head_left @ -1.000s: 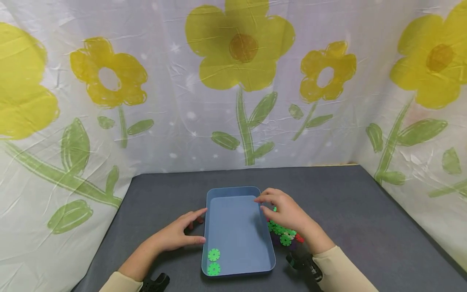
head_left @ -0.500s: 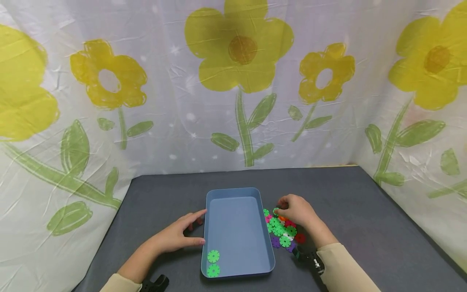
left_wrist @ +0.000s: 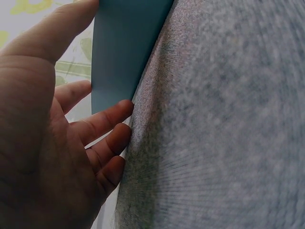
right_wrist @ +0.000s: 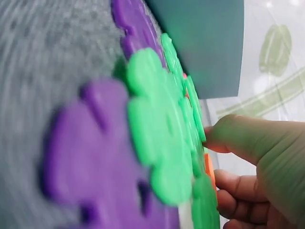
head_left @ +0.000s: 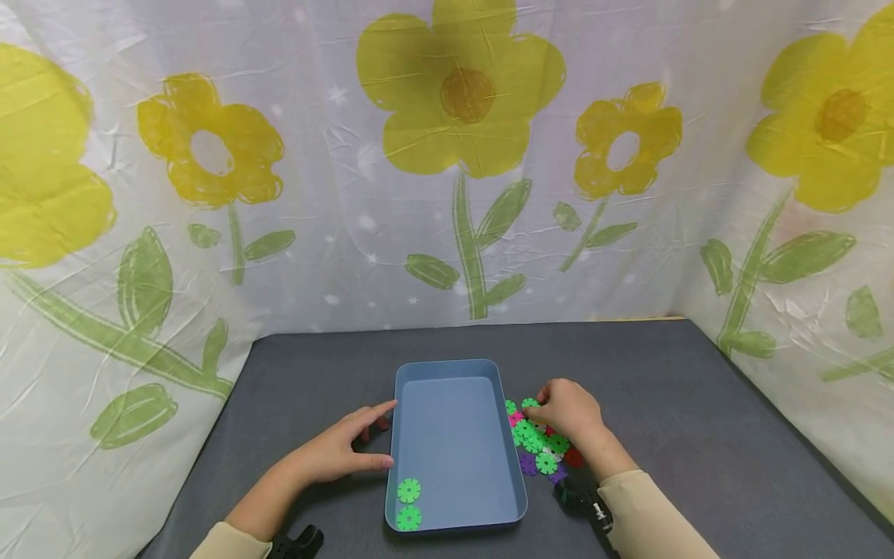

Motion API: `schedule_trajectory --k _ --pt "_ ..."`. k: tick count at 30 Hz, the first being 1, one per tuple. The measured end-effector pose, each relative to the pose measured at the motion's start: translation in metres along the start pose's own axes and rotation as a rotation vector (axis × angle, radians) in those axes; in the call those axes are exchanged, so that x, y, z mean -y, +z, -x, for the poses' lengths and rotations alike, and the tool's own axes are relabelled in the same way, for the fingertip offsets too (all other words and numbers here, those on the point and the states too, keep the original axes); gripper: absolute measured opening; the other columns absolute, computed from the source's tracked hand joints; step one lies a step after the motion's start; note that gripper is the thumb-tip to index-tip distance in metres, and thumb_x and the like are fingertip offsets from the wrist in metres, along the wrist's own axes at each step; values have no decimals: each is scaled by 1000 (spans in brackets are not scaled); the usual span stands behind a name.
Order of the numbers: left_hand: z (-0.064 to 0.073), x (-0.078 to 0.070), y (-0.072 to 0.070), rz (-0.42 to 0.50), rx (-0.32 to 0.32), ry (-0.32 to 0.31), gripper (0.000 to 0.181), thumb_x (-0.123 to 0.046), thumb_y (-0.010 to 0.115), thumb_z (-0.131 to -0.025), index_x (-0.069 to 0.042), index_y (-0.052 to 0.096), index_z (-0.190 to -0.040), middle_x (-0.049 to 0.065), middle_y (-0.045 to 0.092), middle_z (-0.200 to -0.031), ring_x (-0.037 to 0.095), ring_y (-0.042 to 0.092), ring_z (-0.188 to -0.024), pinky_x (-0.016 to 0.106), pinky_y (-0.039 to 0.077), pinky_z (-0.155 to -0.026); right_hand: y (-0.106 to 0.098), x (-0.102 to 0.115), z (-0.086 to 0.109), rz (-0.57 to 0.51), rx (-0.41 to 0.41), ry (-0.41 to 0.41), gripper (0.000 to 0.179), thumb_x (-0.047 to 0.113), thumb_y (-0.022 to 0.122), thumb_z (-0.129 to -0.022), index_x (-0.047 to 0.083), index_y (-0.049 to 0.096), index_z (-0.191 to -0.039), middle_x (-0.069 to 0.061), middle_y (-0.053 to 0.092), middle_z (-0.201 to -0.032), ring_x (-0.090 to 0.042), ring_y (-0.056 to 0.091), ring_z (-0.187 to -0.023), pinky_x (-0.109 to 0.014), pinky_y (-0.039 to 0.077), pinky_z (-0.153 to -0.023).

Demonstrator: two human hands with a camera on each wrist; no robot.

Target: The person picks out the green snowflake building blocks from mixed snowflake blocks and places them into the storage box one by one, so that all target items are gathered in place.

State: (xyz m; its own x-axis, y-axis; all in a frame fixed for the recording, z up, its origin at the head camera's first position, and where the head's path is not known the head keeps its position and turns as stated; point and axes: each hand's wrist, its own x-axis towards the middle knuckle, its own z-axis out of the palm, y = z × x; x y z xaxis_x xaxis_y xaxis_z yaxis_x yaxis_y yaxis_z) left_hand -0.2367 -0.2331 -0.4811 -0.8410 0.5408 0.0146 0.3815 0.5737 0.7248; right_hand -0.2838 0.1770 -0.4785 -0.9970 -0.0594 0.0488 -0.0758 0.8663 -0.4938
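A shallow blue tray (head_left: 457,450) lies on the dark table; two green snowflake-shaped plastic discs (head_left: 409,505) sit in its near left corner. My left hand (head_left: 342,444) rests at the tray's left side, thumb and forefinger spread and touching the wall (left_wrist: 124,52). Right of the tray is a loose pile of snowflake discs (head_left: 533,441), mostly green, with purple, red, pink, orange and white ones. My right hand (head_left: 573,411) reaches down onto its far part. In the right wrist view the thumb (right_wrist: 233,136) meets a green disc; the fingertips are partly hidden behind the pieces.
The dark grey tabletop (head_left: 335,361) extends around the tray. A white curtain (head_left: 314,194) printed with yellow flowers closes off the back and both sides. Each wrist carries a black camera mount (head_left: 576,497).
My right hand has moved from above the tray's far right edge to the pile of discs, then slightly nearer and lower onto it. The left hand and tray stay put.
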Motion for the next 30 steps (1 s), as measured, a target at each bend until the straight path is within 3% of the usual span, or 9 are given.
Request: schedule_trajectory --k 5,9,12,18,30 --pt "0 -1 0 2 -1 -11 91 -42 81 -89 -15 34 -162 6 55 -131 24 48 -103 46 42 -87 2 2 -1 12 10 -13 45 29 83 -78 19 46 -55 6 40 -49 -12 40 -45 -31 19 -47" --pt "-1 0 0 -5 -1 -21 91 -43 81 -89 -15 34 -162 6 55 -131 23 49 -105 47 42 -88 3 3 -2 22 0 -22 28 29 86 -78 13 62 -76 3 57 -68 -13 51 -52 -33 37 -51" --pt "-1 1 0 -5 -1 -17 90 -43 81 -89 -14 35 -161 6 55 -130 24 49 -105 48 43 -88 3 3 -1 31 -14 -51 32 29 88 -79 10 66 -93 1 62 -81 -14 55 -60 -36 46 -60" --pt "-2 2 1 -4 -2 -35 90 -43 81 -89 -15 35 -162 6 54 -129 24 49 -105 46 42 -88 4 4 -2 32 -21 -107 30 23 86 -83 8 70 -103 1 59 -81 -15 53 -65 -37 45 -61" --pt "-2 7 2 -10 7 -12 92 -47 79 -90 -16 32 -163 4 54 -130 23 47 -100 44 40 -84 3 2 -3 -61 4 -105 32 12 82 -84 7 75 -114 -4 71 -99 -21 65 -87 -46 53 -77"
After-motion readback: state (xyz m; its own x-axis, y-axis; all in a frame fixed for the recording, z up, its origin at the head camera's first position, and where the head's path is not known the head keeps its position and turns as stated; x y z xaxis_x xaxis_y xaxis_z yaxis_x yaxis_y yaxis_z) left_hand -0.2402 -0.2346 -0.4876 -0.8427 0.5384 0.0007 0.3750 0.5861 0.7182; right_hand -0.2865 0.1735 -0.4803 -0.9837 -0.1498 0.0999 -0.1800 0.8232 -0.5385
